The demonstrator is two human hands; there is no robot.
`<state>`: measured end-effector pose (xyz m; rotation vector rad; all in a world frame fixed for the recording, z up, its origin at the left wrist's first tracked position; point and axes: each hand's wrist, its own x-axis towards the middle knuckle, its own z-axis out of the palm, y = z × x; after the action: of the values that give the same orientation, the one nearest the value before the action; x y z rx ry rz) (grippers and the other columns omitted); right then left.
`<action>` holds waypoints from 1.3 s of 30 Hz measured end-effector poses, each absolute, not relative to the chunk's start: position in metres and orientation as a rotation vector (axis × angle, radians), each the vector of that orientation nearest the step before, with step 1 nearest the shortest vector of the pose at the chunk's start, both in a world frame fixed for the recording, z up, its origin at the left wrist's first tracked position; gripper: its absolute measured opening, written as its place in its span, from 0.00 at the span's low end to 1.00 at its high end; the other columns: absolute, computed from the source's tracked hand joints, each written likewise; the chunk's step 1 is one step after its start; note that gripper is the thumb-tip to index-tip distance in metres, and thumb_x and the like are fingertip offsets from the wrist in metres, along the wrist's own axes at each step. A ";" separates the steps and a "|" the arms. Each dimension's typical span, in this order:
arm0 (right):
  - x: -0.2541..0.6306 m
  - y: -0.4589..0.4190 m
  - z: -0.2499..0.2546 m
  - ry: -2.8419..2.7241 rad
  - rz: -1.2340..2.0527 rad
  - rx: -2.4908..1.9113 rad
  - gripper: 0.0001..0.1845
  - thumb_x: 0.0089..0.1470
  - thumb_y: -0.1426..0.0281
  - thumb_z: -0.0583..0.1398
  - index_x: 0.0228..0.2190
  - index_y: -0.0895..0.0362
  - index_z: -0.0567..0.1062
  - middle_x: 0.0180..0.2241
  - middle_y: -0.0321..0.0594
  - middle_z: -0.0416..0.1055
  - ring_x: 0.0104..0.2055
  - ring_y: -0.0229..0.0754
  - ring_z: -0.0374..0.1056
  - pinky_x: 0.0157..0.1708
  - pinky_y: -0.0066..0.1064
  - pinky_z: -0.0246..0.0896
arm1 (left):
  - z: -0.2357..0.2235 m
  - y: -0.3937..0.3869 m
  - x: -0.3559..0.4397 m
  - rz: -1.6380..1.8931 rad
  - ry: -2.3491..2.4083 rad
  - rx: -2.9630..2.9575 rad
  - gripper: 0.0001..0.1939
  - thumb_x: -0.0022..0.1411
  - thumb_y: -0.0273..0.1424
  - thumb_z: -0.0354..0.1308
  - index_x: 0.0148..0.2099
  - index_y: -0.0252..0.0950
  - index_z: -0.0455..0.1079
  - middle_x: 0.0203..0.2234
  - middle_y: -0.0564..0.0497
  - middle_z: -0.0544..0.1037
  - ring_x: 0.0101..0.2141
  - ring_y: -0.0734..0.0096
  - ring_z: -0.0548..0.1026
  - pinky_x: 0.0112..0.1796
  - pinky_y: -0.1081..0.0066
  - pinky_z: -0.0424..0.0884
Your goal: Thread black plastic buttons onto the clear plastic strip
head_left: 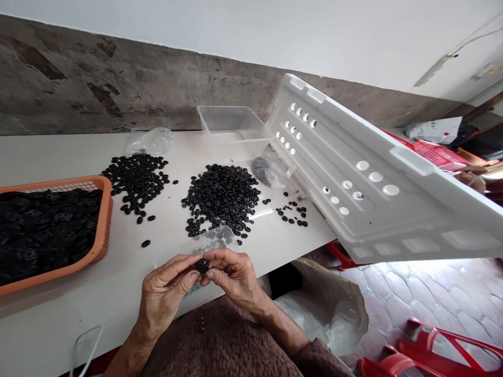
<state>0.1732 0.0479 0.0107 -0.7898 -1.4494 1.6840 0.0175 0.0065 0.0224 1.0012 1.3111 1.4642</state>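
My left hand and my right hand meet at the table's near edge. Both pinch one small black round part between their fingertips. Just behind them lies a clear plastic tray with small grey pieces in it. Further back on the white table are two heaps of black ring-shaped parts, one in the middle and one to the left. A few loose black parts lie to the right.
An orange basket full of black parts stands at the left. A clear empty tub and two plastic bags sit at the back. A big white plastic crate leans at the right. Red plastic furniture is on the floor.
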 end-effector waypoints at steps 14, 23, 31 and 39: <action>0.171 0.043 0.000 -1.517 1.522 -0.763 0.17 0.60 0.65 0.61 0.49 0.58 0.72 0.28 0.39 0.77 0.29 0.39 0.75 0.34 0.32 0.74 | 0.009 0.009 0.002 1.448 1.354 1.781 0.22 0.60 0.24 0.61 0.55 0.47 0.73 0.38 0.54 0.81 0.36 0.73 0.80 0.38 0.80 0.75; 0.168 0.036 -0.002 -1.588 1.363 -0.725 0.15 0.62 0.68 0.59 0.50 0.57 0.71 0.28 0.40 0.78 0.29 0.39 0.76 0.34 0.30 0.74 | 0.008 0.008 0.002 1.516 1.354 1.922 0.13 0.63 0.27 0.60 0.50 0.39 0.74 0.36 0.52 0.81 0.35 0.74 0.79 0.39 0.81 0.74; 0.170 0.034 -0.007 -1.490 1.489 -0.670 0.16 0.61 0.69 0.60 0.50 0.56 0.71 0.29 0.40 0.79 0.31 0.40 0.77 0.35 0.29 0.74 | 0.004 0.006 0.002 1.473 1.320 1.967 0.14 0.65 0.27 0.58 0.53 0.38 0.71 0.38 0.50 0.79 0.35 0.73 0.79 0.39 0.79 0.74; 0.168 0.037 0.010 -1.566 1.286 -0.765 0.12 0.59 0.67 0.62 0.44 0.58 0.75 0.28 0.41 0.78 0.29 0.39 0.75 0.31 0.26 0.72 | 0.007 0.005 0.004 1.496 1.345 2.063 0.13 0.64 0.26 0.58 0.51 0.35 0.71 0.37 0.48 0.80 0.36 0.72 0.79 0.38 0.79 0.74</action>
<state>0.1682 0.0371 0.0097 -0.7646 -1.5658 1.2864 0.0041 0.0053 0.0066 2.0627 1.3448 1.4961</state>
